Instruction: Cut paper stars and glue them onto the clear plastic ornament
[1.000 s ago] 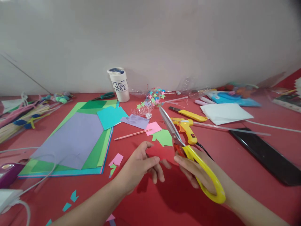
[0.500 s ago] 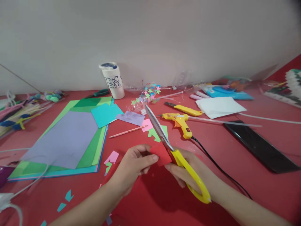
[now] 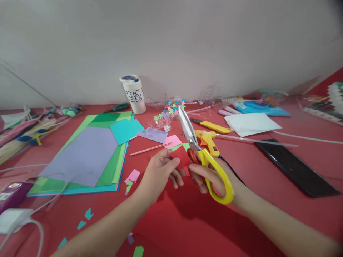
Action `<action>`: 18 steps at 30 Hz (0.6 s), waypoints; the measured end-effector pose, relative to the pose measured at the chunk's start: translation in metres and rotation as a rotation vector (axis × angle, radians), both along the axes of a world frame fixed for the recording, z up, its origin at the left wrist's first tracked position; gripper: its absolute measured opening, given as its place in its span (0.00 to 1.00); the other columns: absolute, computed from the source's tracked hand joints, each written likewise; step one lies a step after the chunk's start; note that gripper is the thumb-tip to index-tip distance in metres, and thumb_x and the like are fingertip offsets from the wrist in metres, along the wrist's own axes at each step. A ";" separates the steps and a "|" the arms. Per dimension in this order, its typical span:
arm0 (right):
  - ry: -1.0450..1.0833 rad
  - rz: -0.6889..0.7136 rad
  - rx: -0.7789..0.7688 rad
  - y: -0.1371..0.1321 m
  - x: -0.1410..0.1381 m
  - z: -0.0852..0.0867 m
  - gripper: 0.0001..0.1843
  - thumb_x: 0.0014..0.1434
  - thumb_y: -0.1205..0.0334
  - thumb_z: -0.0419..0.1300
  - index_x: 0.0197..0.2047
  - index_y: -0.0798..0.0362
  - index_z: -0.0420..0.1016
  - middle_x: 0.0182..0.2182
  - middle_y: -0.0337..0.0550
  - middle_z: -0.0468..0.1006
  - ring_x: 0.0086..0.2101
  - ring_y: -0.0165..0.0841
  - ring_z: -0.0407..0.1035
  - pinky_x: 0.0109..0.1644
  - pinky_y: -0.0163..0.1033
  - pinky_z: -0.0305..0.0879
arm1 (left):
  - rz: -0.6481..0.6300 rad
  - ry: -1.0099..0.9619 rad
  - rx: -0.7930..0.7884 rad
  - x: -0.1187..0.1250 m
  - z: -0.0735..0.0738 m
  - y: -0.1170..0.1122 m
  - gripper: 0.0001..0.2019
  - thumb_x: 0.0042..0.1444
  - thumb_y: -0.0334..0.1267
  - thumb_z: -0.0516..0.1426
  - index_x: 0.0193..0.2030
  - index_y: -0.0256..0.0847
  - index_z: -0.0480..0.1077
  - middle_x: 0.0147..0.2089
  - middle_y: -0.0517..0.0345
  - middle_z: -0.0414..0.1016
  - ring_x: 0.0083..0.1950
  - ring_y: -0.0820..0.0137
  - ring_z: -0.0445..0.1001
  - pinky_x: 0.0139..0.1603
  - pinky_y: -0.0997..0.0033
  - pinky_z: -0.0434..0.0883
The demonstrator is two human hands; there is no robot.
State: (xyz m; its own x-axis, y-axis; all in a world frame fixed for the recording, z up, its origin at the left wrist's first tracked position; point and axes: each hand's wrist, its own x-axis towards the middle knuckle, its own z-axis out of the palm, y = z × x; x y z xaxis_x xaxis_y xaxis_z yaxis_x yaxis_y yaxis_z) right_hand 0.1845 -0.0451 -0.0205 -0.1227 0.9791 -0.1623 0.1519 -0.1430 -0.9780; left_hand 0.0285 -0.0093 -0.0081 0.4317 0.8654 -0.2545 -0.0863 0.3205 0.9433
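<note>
Between thumb and fingers, my left hand (image 3: 163, 169) pinches a small red piece of paper (image 3: 181, 157). My right hand (image 3: 211, 175) is wrapped round the yellow handles of a pair of scissors (image 3: 218, 178), whose metal blades look closed and point up and away. The scissors are just right of the red paper; whether they touch it I cannot tell. Beyond the hands lie a pink paper piece (image 3: 173, 140), a partly covered green piece (image 3: 182, 146) and a pink pencil (image 3: 150, 149).
Stacked coloured sheets (image 3: 80, 153) lie left, with a teal piece (image 3: 127, 130) on top. A white tumbler (image 3: 136, 96) stands by the wall. A yellow glue gun (image 3: 207, 137), a utility knife (image 3: 214, 126) and a black flat object (image 3: 294, 167) are right. Paper scraps (image 3: 132, 175) dot the red table.
The scissors have tilted more upright, and both hands sit a little higher in view. More of the red paper shows between them. The whole view has shifted slightly.
</note>
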 end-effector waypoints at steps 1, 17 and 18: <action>-0.006 -0.001 0.007 0.002 0.000 0.000 0.17 0.59 0.52 0.53 0.22 0.50 0.59 0.11 0.29 0.63 0.12 0.25 0.58 0.19 0.32 0.55 | 0.018 -0.001 0.007 0.001 0.001 0.001 0.05 0.52 0.36 0.56 0.31 0.41 0.61 0.20 0.65 0.73 0.15 0.76 0.69 0.13 0.82 0.62; -0.274 0.150 0.072 -0.011 0.016 0.010 0.18 0.51 0.45 0.61 0.28 0.49 0.60 0.22 0.31 0.59 0.21 0.27 0.55 0.23 0.33 0.53 | 0.185 -0.157 -0.026 -0.017 -0.009 0.010 0.11 0.50 0.35 0.61 0.26 0.39 0.60 0.22 0.61 0.75 0.16 0.79 0.68 0.14 0.84 0.61; -0.367 0.167 0.076 -0.012 0.018 0.011 0.18 0.51 0.45 0.61 0.29 0.49 0.61 0.23 0.32 0.60 0.22 0.28 0.54 0.24 0.34 0.54 | 0.222 -0.155 -0.008 -0.019 -0.009 0.011 0.11 0.50 0.35 0.60 0.26 0.39 0.60 0.22 0.62 0.75 0.16 0.80 0.68 0.14 0.84 0.61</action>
